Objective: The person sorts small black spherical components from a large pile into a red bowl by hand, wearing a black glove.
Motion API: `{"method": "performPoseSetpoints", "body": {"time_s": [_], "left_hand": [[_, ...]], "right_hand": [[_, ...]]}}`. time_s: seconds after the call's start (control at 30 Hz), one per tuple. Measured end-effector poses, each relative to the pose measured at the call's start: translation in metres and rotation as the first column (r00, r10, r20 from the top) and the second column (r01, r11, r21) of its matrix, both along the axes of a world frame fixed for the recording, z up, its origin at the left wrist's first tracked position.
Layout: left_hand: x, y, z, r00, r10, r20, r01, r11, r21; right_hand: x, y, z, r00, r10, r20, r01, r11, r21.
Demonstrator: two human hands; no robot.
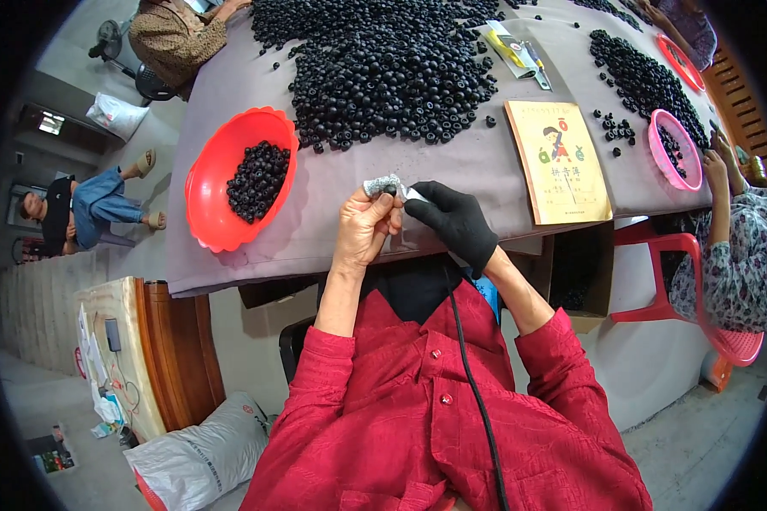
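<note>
In front of my chest, over the table's near edge, my bare left hand (368, 223) pinches a small crumpled silvery strip (382, 183) that looks like foil or tape. My right hand (458, 223), in a black glove, has its fingertips closed on the strip's other, whiter end. Just beyond both hands a large heap of small black ring-shaped pieces (392, 85) covers the grey tablecloth (324, 175). To the left of my hands sits a red scalloped basin (206, 200) with more black pieces (260, 180) in it.
A yellow booklet (558, 183) lies right of my hands, below a packaged yellow cutter (516, 53). Farther right, a person's hands (717, 166) are by a pink basin (693, 170) and another black heap (643, 81). A red plastic chair (665, 255) stands there. Another person sits at far left.
</note>
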State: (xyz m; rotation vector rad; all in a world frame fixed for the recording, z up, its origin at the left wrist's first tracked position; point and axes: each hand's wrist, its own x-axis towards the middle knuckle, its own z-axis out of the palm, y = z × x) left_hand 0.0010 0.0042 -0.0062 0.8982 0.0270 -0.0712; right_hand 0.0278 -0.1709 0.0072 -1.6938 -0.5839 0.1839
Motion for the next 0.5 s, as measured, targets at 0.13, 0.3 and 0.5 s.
{"method": "performPoseSetpoints", "body": {"time_s": [0.13, 0.3, 0.5], "left_hand": [[-0.0007, -0.0010, -0.0011, 1.000, 0.022, -0.016, -0.023, 0.999, -0.038], [0.0001, -0.0024, -0.0014, 1.000, 0.019, -0.005, -0.019, 1.000, -0.020], [0.0008, -0.0032, -0.0058, 1.000, 0.028, 0.007, -0.028, 0.998, 0.059]], "right_hand": [[-0.0053, 0.0027, 0.0114, 1.000, 0.020, 0.009, -0.019, 0.997, -0.078], [-0.0073, 0.0067, 0.0096, 0.999, -0.024, -0.043, 0.021, 0.997, -0.077], [-0.0067, 0.0079, 0.0062, 0.999, -0.034, 0.001, 0.034, 0.996, -0.088]]}}
